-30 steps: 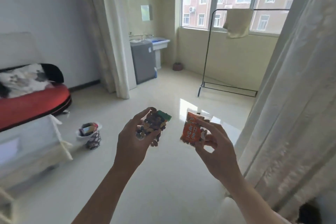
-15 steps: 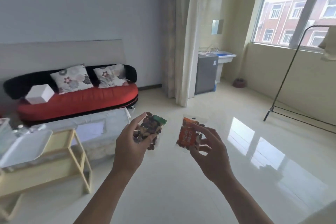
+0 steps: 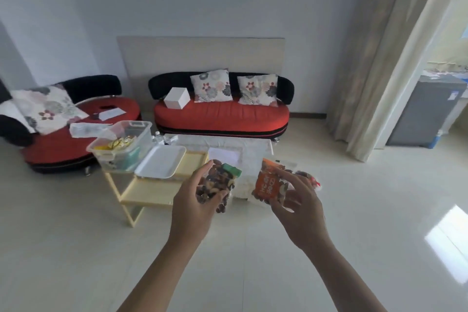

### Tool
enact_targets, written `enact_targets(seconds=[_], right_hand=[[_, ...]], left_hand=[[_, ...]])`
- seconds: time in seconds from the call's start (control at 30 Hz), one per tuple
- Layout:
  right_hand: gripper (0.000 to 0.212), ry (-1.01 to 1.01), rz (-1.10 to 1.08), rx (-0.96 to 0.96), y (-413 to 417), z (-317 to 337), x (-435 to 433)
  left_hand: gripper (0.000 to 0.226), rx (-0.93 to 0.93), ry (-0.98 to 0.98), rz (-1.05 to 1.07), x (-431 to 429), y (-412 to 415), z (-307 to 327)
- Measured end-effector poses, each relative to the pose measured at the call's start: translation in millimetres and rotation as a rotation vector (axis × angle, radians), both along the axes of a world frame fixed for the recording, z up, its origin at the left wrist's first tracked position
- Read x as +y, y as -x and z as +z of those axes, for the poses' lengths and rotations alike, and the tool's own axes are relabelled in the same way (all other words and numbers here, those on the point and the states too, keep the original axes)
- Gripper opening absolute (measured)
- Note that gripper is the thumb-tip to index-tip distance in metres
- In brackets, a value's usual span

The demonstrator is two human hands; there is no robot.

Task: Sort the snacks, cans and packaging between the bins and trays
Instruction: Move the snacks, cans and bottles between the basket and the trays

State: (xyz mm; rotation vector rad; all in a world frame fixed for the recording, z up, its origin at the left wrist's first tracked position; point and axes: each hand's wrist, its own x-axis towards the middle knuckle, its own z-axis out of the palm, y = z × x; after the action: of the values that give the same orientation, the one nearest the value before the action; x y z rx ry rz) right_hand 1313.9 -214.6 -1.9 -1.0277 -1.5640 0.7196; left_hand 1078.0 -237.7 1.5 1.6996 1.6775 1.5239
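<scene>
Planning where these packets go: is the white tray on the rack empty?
Empty: the white tray shows only its bare surface; the clear bin beside it holds packets.

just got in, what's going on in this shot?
A person in a living room has a snack packet in each hand. The left hand grips a clear nut packet; the right hand holds an orange packet. Both are in the air, short of the table, where a bin with snacks and a white tray sit. Neither packet is sorted yet.
</scene>
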Motion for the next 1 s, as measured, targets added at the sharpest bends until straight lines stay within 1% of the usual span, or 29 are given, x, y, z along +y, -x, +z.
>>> enact_targets(seconds=[0.17,0.37,0.53,0.77,1.0], right_hand=[[0.067,0.037,0.142,-0.003,55,-17,81],[0.064,0.032,0.312,-0.028,114,-12,182],[0.071,0.029,0.443,-0.060,156,-9,255],[0.067,0.077,0.514,-0.084,206,-24,319],[0.066,0.173,0.478,-0.107,262,-58,374]], left_hand=[[0.065,-0.025,0.030,0.140,44,51,-12],[0.063,-0.071,0.022,0.339,115,96,-6],[0.063,-0.137,0.022,0.461,161,125,-8],[0.061,-0.130,0.057,0.565,206,169,-21],[0.063,-0.154,0.106,0.549,260,236,-53]])
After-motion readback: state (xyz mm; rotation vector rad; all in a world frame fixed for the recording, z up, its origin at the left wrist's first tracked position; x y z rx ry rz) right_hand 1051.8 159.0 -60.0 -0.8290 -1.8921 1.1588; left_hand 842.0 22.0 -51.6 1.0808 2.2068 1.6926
